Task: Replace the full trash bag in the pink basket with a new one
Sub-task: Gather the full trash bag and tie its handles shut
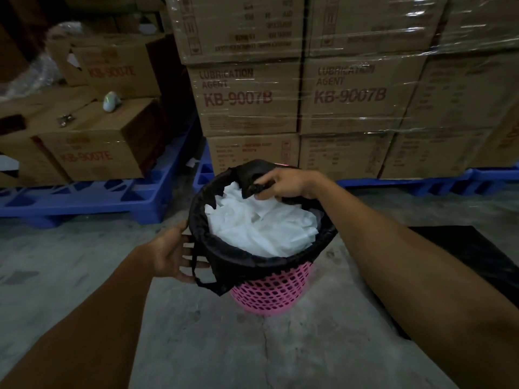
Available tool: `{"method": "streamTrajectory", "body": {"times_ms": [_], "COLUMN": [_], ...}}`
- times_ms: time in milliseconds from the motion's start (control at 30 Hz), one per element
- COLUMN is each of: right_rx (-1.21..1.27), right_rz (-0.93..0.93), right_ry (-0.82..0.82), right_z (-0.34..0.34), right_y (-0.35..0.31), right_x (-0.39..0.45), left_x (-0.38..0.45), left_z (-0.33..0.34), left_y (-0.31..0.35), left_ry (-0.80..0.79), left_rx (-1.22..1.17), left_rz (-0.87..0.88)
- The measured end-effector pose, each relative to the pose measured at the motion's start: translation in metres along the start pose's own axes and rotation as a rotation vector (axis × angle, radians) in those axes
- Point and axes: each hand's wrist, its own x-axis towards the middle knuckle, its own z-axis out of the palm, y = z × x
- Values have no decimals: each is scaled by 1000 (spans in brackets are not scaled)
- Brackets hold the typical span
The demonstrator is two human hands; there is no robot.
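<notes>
Left hand (pixel 171 252) is hovering open, fingers spread, right against the black trash bag (pixel 238 262) — not gripping anything. The bag's sitting in the pink basket (pixel 269 290) on the concrete floor (pixel 196 346), stuffed with white paper (pixel 258 223). Right hand (pixel 280 182) is pinching the bag's far rim, fingers closed on a bunch of it.

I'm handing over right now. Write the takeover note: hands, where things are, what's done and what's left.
Right hand: pinching the black trash bag at its far rim.
Left hand: open, by the bag's hanging handle loop.
Bag sits in the pink basket on the floor, full of white paper.
Flat black sheet, maybe the new bag, lies to the right.
Done: far rim freed.
Left: lift bag out, fit the new one.
</notes>
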Motion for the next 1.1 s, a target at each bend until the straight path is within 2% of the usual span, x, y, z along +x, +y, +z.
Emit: {"method": "streamTrajectory", "body": {"times_ms": [67,167,267,367,433,467,567,633,700,867,1000,1100], "right_rx": [78,185,28,-113,-68,-8,175,340,447,420,700,710], "right_rz": [-62,-141,-141,-90,-116,-129,-144,-157,-143,-116,-116,-104], "right_ry": [41,228,366,374,357,304,62,-92,-147,-19,86,235], "right_z": [2,-5,-15,-16,-14,-12,-5,0,6,9,-15,-21], "right_y": [-8,-22,-32,-41,-48,-53,-61,-64,-63,-64,-76,-85], "right_x": [-4,-8,-3,-4,-7,-11,-18,-21,-21,-22,-24,-22], "left_x": [-6,-19,-36,-49,-64,-73,-105,-121,-129,-135,-131,-118], "left_z": [-5,-8,-6,6,28,43,83,100,110,121,117,112], "left_y": [-2,-6,-1,30,59,73,107,122,126,129,133,129], "left_ry": [-47,-82,1,265,390,401,284,178,142,228,309,316], "left_rx": [-16,-33,-13,-152,-86,-26,-14,-75,-62,91,93,117], "left_rz": [-11,15,92,223,363,425,557,581,581,694,882,1019]}}
